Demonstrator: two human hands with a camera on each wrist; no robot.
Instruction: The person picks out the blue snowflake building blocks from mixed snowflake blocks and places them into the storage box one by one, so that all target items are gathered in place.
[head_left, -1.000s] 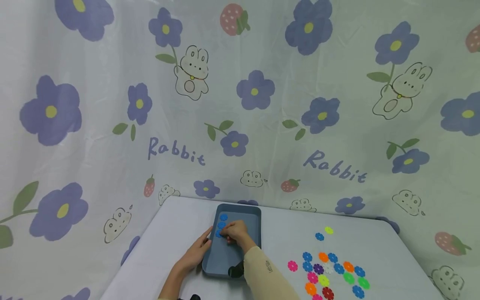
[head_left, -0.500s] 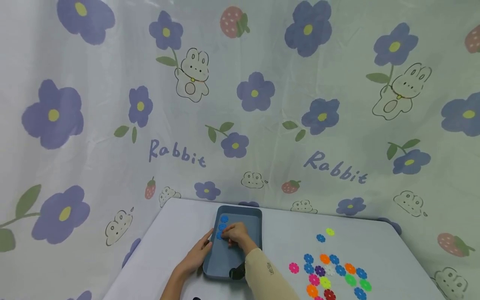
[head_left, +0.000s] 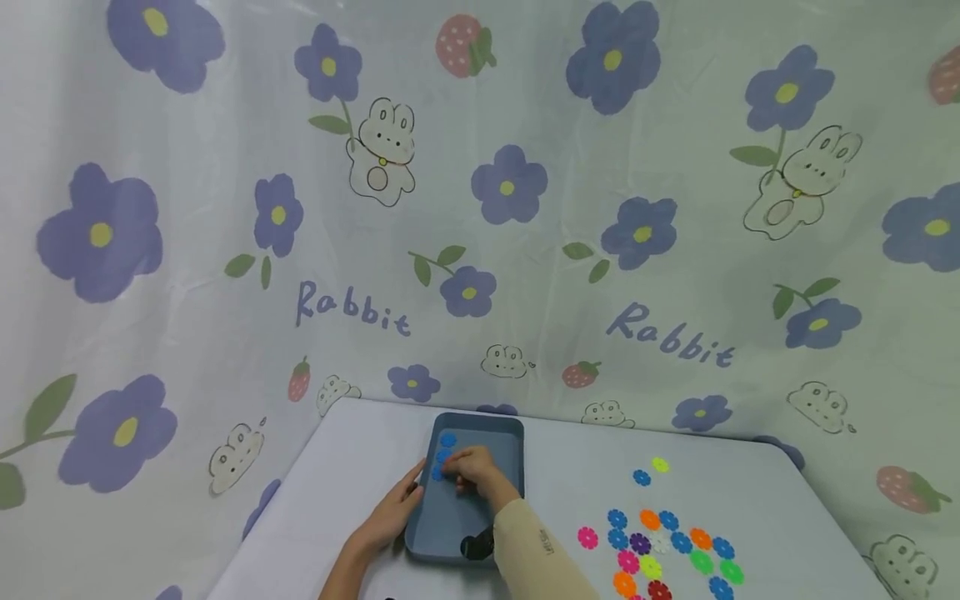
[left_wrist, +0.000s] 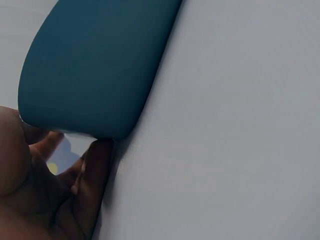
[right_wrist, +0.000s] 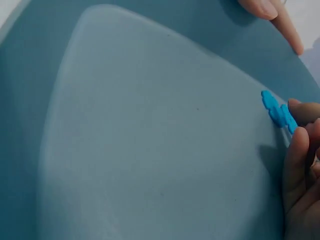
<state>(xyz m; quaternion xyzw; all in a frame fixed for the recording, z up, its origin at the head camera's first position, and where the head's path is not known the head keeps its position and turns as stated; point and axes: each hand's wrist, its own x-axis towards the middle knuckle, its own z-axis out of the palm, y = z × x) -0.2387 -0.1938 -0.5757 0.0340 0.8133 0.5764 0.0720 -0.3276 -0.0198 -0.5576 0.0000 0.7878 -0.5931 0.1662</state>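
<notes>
A grey-blue tray (head_left: pixel 465 533) lies on the white table, with a short column of blue snowflake discs (head_left: pixel 447 439) along its left side. My right hand (head_left: pixel 474 468) reaches into the tray and pinches a blue snowflake disc (right_wrist: pixel 289 119) between thumb and fingers at the near end of that column. This disc looks tilted and meets another blue one (right_wrist: pixel 271 106); its far part is hidden by my fingertips. My left hand (head_left: pixel 392 510) holds the tray's left rim, thumb over the edge, and its fingers touch the outer wall in the left wrist view.
Right of the tray, several loose snowflake discs (head_left: pixel 650 567) in mixed colours are spread over the table (head_left: pixel 555 475). A blue disc (head_left: pixel 641 477) and a yellow one (head_left: pixel 660 464) lie farther back. Behind the table hangs a patterned curtain (head_left: pixel 525 267).
The view has shifted slightly. My right hand stays at the near end of the blue column, with only a small movement of the fingers. My left hand keeps its place on the rim.
</notes>
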